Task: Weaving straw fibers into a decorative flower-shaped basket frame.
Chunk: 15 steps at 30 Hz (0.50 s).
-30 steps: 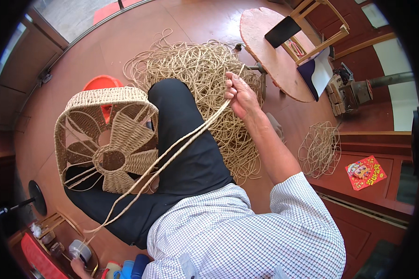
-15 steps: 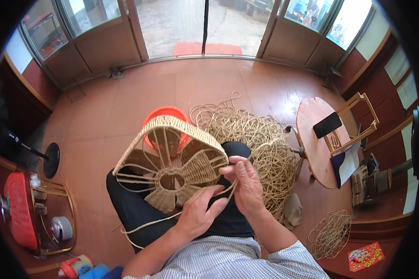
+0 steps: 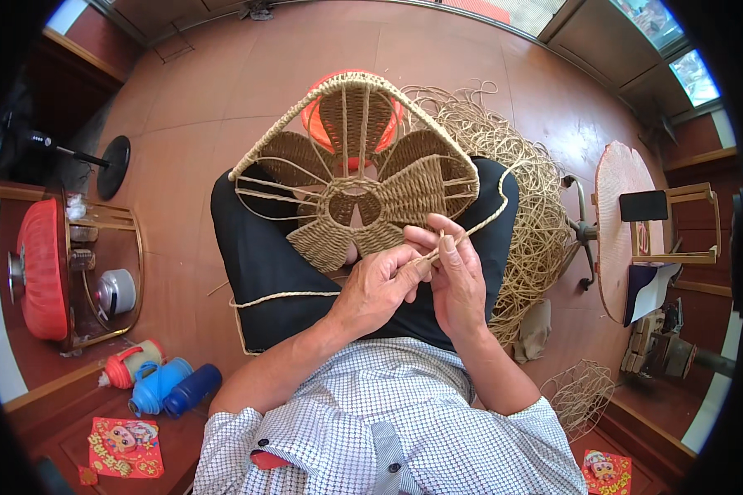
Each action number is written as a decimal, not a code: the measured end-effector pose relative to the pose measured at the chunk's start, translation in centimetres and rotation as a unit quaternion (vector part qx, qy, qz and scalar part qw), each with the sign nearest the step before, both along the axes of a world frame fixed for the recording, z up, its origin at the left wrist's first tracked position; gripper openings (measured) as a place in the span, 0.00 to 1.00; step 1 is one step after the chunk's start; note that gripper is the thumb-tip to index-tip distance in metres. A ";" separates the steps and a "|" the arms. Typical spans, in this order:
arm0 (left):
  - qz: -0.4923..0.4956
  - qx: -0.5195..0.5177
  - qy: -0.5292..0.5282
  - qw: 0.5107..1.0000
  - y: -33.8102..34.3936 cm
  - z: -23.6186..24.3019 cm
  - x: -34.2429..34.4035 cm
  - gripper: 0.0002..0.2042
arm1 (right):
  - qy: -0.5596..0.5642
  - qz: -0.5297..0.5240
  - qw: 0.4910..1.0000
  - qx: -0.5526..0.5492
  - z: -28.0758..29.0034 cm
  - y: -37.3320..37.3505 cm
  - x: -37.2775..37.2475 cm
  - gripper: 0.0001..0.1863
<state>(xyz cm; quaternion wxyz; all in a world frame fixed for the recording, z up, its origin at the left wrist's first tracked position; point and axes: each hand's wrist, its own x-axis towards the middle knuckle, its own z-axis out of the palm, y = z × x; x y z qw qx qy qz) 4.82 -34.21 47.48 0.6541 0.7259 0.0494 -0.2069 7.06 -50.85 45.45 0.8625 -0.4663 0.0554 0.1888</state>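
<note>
A partly woven straw basket frame (image 3: 421,186) with petal-shaped panels around a central ring rests across my dark-trousered legs (image 3: 260,256). Just below it, my left hand (image 3: 380,289) pinches the pale twisted cord (image 3: 491,216). My right hand (image 3: 458,280) is close alongside, also gripping the cord between thumb and fingers, some fingers raised. The cord crosses my right leg, and another length runs over my left leg. Part of the grip is hidden behind my fingers.
Behind the basket are an orange bucket (image 3: 315,114) and a big cord heap (image 3: 537,231). Right: a round board (image 3: 611,173) with wooden frame and black slab. Left: a floor fan (image 3: 115,167), a red-topped cart (image 3: 41,268), several bottles (image 3: 153,388). A smaller cord bundle (image 3: 578,400) lies lower right.
From outstretched with the cord, both hands have come together below the basket. The basket now sits more upright in view, and my view has tilted and turned.
</note>
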 end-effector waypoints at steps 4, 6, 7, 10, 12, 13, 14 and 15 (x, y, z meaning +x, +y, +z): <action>0.017 -0.020 -0.016 1.000 0.3 -0.9 -0.8 0.17 | 0.038 0.029 0.999 -0.010 -0.7 0.0 -0.7 0.28; 0.025 -0.008 -0.006 1.000 0.6 -1.4 -1.1 0.19 | 0.060 0.037 0.997 -0.009 -1.4 0.2 -1.1 0.24; 0.026 -0.012 -0.011 1.000 0.8 -1.6 -1.3 0.19 | 0.064 0.035 0.997 -0.011 -1.7 0.2 -1.3 0.24; 0.026 -0.050 0.033 0.998 1.2 -2.1 -1.6 0.18 | 0.064 0.028 0.997 -0.008 -2.6 -0.1 -1.2 0.21; 0.036 -0.087 0.053 0.994 1.9 -2.3 -1.8 0.17 | 0.058 0.018 0.998 0.000 -2.9 -0.6 -0.9 0.21; 0.047 -0.114 0.104 0.987 2.5 -2.3 -1.9 0.16 | 0.085 0.002 0.996 -0.009 -3.1 -0.8 -0.6 0.21; 0.057 -0.076 0.081 0.992 3.4 -2.2 -2.2 0.14 | 0.073 -0.004 0.997 0.023 -3.1 -1.3 -0.5 0.19; 0.068 -0.046 0.038 0.996 4.4 -2.1 -2.4 0.13 | 0.082 -0.018 0.996 0.011 -3.3 -1.6 -0.2 0.19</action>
